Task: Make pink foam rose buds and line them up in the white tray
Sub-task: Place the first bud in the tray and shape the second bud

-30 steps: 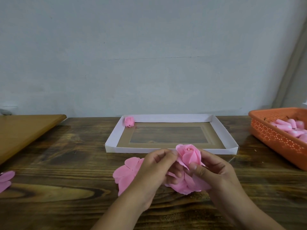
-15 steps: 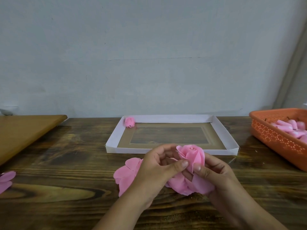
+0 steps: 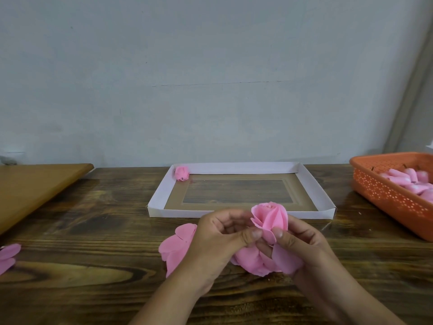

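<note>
Bud sits at 6 o'clock of the tray, your left hand and right hand pinching its base with thumbs; foam looks light, soft, crushable, so hold low, gently.

Both forearms angle in from below and the hands meet. Left hand curls at the rose bud, thumb tip pressed just left of the pinch. Right hand cups underneath, thumb tip opposite; its other fingers seem tucked beneath, mostly hidden.
</note>
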`<move>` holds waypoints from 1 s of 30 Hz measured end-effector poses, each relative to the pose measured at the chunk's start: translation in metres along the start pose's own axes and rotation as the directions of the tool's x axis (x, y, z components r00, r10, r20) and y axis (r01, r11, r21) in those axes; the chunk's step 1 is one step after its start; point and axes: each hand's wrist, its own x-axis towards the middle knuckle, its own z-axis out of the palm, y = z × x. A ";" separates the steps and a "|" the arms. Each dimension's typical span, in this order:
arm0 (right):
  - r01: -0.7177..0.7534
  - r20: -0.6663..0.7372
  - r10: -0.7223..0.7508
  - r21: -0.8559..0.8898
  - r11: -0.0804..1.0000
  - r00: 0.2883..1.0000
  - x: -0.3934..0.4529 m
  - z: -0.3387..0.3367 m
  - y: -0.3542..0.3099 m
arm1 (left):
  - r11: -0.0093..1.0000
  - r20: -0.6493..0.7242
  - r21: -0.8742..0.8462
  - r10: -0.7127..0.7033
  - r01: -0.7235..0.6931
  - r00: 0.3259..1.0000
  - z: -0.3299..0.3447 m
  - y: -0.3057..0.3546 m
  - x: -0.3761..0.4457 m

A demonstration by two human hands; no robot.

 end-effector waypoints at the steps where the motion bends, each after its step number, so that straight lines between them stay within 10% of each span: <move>1: -0.007 0.008 0.007 -0.004 1.000 1.000 0.000 0.001 0.000 | 1.000 -0.011 0.001 0.000 0.000 1.000 0.000 0.000 0.000; 30: -0.076 0.018 0.078 -0.105 0.992 0.997 -0.002 -0.002 0.004 | 0.893 0.139 0.346 0.253 -0.286 0.957 -0.012 0.014 -0.003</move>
